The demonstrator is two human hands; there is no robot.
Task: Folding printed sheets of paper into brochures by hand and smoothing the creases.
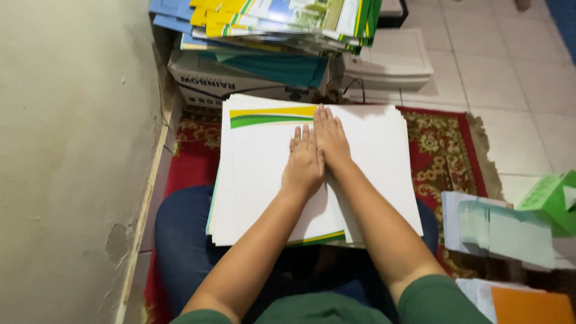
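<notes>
While pressing flat, left hand (pixel 304 163) and right hand (pixel 331 139) side by side, palms down, gripping nothing, on paper stack (pixel 258 174) across lap; top sheet apparently smoothed, stack unsorted.

White sheet stack (pixel 264 180) lies flat across my lap, wide side toward me, edges slightly fanned on the right. The sheet showing at the upper left carries a yellow and green curved band. Both my palms press flat on the top sheet, near its middle.
</notes>
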